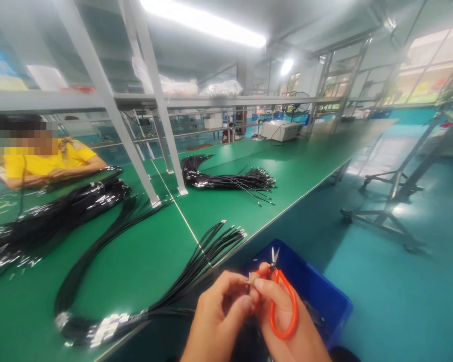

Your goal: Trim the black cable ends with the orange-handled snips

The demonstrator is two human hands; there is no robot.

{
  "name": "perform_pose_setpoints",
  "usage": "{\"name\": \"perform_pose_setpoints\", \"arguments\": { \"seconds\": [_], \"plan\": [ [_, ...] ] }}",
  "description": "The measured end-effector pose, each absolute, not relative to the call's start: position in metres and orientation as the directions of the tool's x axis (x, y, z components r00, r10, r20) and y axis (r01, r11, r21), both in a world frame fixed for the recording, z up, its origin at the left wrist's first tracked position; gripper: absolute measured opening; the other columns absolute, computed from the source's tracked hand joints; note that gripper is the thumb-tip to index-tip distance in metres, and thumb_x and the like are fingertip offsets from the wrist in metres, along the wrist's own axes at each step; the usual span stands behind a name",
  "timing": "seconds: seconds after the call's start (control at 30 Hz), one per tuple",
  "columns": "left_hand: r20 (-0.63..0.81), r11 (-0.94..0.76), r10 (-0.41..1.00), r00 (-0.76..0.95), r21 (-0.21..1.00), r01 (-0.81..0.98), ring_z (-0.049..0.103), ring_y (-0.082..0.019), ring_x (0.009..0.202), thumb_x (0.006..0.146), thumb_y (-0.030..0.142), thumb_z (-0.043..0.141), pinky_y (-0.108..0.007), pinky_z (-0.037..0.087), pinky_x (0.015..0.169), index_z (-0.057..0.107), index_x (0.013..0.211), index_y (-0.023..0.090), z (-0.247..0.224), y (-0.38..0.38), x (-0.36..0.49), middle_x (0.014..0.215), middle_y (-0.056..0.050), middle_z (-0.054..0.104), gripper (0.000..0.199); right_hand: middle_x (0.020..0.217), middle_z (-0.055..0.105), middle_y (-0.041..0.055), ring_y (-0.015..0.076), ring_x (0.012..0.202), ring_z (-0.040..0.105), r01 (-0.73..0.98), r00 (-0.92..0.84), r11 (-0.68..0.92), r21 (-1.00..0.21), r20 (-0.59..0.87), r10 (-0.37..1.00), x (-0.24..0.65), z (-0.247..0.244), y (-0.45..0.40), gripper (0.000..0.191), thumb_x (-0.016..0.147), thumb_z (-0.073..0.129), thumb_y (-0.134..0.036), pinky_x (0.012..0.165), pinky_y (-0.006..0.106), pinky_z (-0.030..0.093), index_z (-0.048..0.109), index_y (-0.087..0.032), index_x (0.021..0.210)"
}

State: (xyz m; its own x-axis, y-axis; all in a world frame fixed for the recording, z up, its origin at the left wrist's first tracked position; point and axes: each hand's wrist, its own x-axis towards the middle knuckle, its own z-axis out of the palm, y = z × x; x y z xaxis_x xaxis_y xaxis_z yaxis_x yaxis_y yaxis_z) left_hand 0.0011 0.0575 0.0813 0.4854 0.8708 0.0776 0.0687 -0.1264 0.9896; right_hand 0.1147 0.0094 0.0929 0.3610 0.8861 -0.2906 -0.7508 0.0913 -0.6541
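My right hand (pixel 275 301) is closed around scissors with orange-red handles (pixel 295 322). Their short metal blades point up, slightly apart. Close against it, my left hand (pixel 222 311) pinches a small dark piece that looks like the end of a black cable, with a pale tip between the fingertips of both hands. My fingers partly hide it. A bundle of black cables (pixel 109 241) curves over the green table (pixel 136 274) to my left, its silvery ends (pixel 237 232) fanned near the table edge. Some strands run behind my left hand.
A blue bin (pixel 324 286) with dark contents stands below my hands. More black cables lie in a bundle (pixel 226 180) farther back and a heap (pixel 60 211) at left. A person in yellow (pixel 71 156) sits across the table. Shelf posts (pixel 162 100) rise from it; a wheeled metal frame (pixel 385 216) stands right.
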Motion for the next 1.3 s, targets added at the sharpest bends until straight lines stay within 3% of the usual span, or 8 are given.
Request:
{"name": "perform_pose_setpoints", "arguments": {
  "seconds": [0.37, 0.6, 0.73, 0.83, 0.93, 1.07, 1.17, 1.3],
  "plan": [
    [0.010, 0.061, 0.842, 0.539, 0.992, -0.114, 0.047, -0.011, 0.060, 0.074, 0.038, 0.069, -0.020, 0.038, 0.057, 0.059, 0.069, 0.016, 0.071, 0.061, 0.001, 0.064, 0.002, 0.057, 0.025, 0.073, 0.061, -0.0035, 0.0116, 0.065, 0.050, -0.537, 0.421, 0.138, -0.832, -0.123, 0.899, 0.112, 0.092, 0.017, 0.020, 0.073, 0.073, -0.024, 0.062, 0.022, 0.042, 0.058, -0.021, 0.085],
    [-0.058, 0.178, 0.846, 0.530, 0.968, -0.179, 0.041, -0.009, 0.056, 0.074, 0.039, 0.069, -0.019, 0.034, 0.053, 0.057, 0.069, 0.016, 0.070, 0.059, 0.001, 0.065, 0.002, 0.056, 0.027, 0.061, 0.055, -0.0069, 0.0095, 0.054, 0.047, -0.458, 0.530, 0.186, -0.869, -0.098, 0.842, 0.106, 0.084, 0.010, 0.019, 0.072, 0.072, -0.024, 0.053, 0.019, 0.041, 0.056, -0.021, 0.082],
    [-0.089, 0.197, 0.861, 0.500, 0.966, -0.166, 0.038, -0.009, 0.056, 0.074, 0.039, 0.070, -0.019, 0.032, 0.053, 0.057, 0.069, 0.016, 0.072, 0.058, 0.001, 0.062, 0.003, 0.052, 0.027, 0.065, 0.058, -0.0045, 0.0107, 0.050, 0.050, -0.285, 0.601, 0.195, -0.939, -0.016, 0.799, 0.114, 0.072, 0.010, 0.016, 0.072, 0.070, -0.026, 0.047, 0.021, 0.041, 0.056, -0.022, 0.079],
    [-0.091, 0.197, 0.860, 0.503, 0.967, -0.162, 0.038, -0.009, 0.056, 0.074, 0.039, 0.069, -0.019, 0.032, 0.053, 0.057, 0.068, 0.016, 0.073, 0.058, 0.002, 0.062, 0.004, 0.051, 0.027, 0.067, 0.057, -0.0044, 0.0123, 0.054, 0.055, 0.012, 0.599, 0.267, -0.964, 0.220, 0.770, 0.120, 0.064, 0.012, 0.013, 0.074, 0.066, -0.021, 0.050, 0.022, 0.045, 0.060, -0.023, 0.086],
    [-0.089, 0.193, 0.856, 0.510, 0.969, -0.156, 0.037, -0.009, 0.056, 0.074, 0.039, 0.069, -0.019, 0.031, 0.052, 0.058, 0.069, 0.015, 0.074, 0.059, 0.003, 0.061, 0.004, 0.050, 0.027, 0.071, 0.062, -0.0035, 0.0126, 0.058, 0.060, 0.364, 0.486, 0.328, -0.872, 0.478, 0.732, 0.122, 0.063, 0.013, 0.016, 0.077, 0.061, -0.013, 0.054, 0.021, 0.048, 0.059, -0.024, 0.089],
    [-0.088, 0.201, 0.849, 0.521, 0.966, -0.164, 0.038, -0.008, 0.053, 0.071, 0.036, 0.071, -0.018, 0.032, 0.050, 0.059, 0.068, 0.015, 0.075, 0.059, 0.005, 0.060, 0.004, 0.052, 0.024, 0.071, 0.064, 0.0004, 0.0143, 0.059, 0.061, 0.712, 0.277, 0.414, -0.567, 0.769, 0.576, 0.123, 0.069, 0.013, 0.015, 0.080, 0.055, -0.009, 0.054, 0.023, 0.050, 0.055, -0.021, 0.087],
    [-0.061, 0.173, 0.869, 0.492, 0.967, -0.185, 0.041, -0.007, 0.051, 0.069, 0.031, 0.072, -0.017, 0.033, 0.049, 0.062, 0.068, 0.015, 0.074, 0.056, 0.007, 0.058, 0.004, 0.056, 0.019, 0.066, 0.063, 0.0025, 0.0170, 0.058, 0.058, 0.815, 0.141, 0.439, -0.378, 0.864, 0.483, 0.124, 0.071, 0.014, 0.020, 0.079, 0.051, -0.002, 0.055, 0.028, 0.050, 0.055, -0.019, 0.089],
    [-0.064, 0.163, 0.903, 0.424, 0.966, -0.201, 0.041, -0.007, 0.047, 0.070, 0.030, 0.072, -0.017, 0.034, 0.047, 0.062, 0.063, 0.014, 0.069, 0.052, 0.008, 0.052, 0.004, 0.055, 0.020, 0.061, 0.061, 0.0034, 0.0178, 0.052, 0.053, 0.839, 0.092, 0.449, -0.309, 0.892, 0.443, 0.123, 0.069, 0.016, 0.021, 0.079, 0.051, -0.001, 0.054, 0.033, 0.048, 0.056, -0.017, 0.091]
  ]
}}
